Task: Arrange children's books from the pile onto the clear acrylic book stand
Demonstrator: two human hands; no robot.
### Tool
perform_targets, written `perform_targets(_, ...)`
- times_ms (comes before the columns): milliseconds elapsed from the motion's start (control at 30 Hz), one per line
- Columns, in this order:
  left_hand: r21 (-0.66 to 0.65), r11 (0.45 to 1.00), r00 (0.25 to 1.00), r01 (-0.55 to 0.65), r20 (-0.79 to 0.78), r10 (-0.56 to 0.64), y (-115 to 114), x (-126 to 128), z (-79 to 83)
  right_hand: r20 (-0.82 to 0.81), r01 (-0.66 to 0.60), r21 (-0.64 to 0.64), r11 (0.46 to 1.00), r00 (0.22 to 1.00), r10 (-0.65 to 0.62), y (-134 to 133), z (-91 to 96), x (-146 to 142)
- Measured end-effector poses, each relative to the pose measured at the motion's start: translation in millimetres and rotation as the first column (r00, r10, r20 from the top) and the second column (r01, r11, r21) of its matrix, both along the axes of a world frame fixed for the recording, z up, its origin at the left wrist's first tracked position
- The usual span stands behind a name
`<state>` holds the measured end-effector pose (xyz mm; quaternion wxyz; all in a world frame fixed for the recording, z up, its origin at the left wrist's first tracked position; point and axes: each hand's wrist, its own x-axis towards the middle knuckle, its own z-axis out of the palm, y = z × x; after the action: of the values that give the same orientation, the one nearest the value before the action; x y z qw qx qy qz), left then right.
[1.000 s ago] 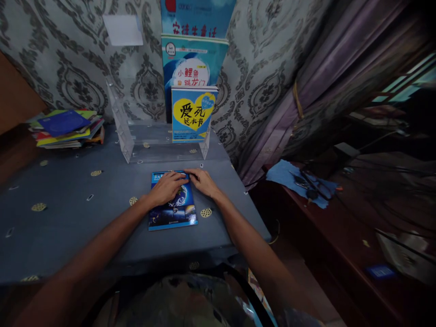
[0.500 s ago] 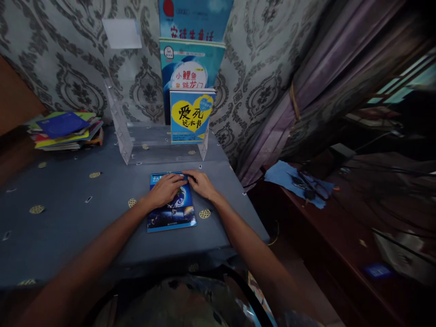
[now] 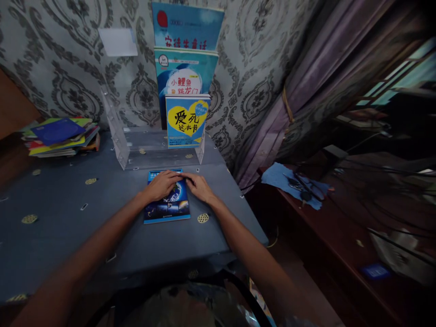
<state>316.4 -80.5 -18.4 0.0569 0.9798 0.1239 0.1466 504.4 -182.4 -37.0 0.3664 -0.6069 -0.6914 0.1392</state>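
Note:
A thin blue book (image 3: 166,211) with a globe on its cover lies flat on the patterned grey tablecloth (image 3: 112,218). My left hand (image 3: 162,185) rests flat across the upper part of the cover, its fingers stretched to the right and hiding most of the title. At the book's upper right corner, my right hand (image 3: 200,187) has its index finger over the edge and its thumb close beside it, closed on that corner. The fingertips of both hands nearly meet there.
Behind the book stands a clear acrylic rack (image 3: 120,150), with a blue-and-yellow book (image 3: 188,122) and two taller books upright in it. A stack of books (image 3: 61,136) sits at the far left. Right of the table are a tied curtain (image 3: 269,122) and a dark red cabinet (image 3: 299,222).
The book has slid slightly away from me and to the left on the cloth, with both hands still on it. The camera view has shifted a little.

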Motion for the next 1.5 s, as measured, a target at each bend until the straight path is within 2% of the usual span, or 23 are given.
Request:
perform_targets(267, 0.020, 1.000, 0.999, 0.000, 0.040, 0.000, 2, -1, -4.5, 0.052, -0.001, -0.010, 1.000, 0.999, 0.002, 1, 2.9, 1)
perform_targets(367, 0.028, 1.000, 0.999, 0.006, 0.039, -0.007, -4, -4, -2.1, 0.046, -0.006, 0.002, 1.000, 0.999, 0.005, 1, 1.6, 1)
perform_targets(567, -0.016, 0.993, 0.993, 0.118, 0.032, -0.118, -22, -12, -1.5, 0.040, -0.007, 0.008, 1.000, 0.999, 0.006, 2, -0.5, 1)
perform_targets(967, -0.070, 0.995, 0.998, 0.065, 0.005, -0.065, -37, -14, 1.5, 0.081, -0.028, 0.017, 0.999, 0.996, 0.027, -2, -3.4, -2)
perform_targets(1133, -0.102, 0.989, 0.993, 0.111, -0.033, -0.115, -53, -28, 4.1, 0.054, -0.090, 0.008, 0.996, 0.995, 0.090, -7, -5.1, 0)
perform_targets(1300, -0.127, 0.982, 0.984, 0.140, -0.090, -0.152, -63, -41, 0.5, 0.050, -0.081, 0.011, 0.997, 0.996, 0.080, -8, -7.3, -1)
perform_targets(1500, -0.081, 0.986, 0.980, 0.147, -0.120, -0.156, -66, -41, 0.3, 0.059, -0.076, 0.026, 0.997, 0.995, 0.075, -7, -7.2, -4)
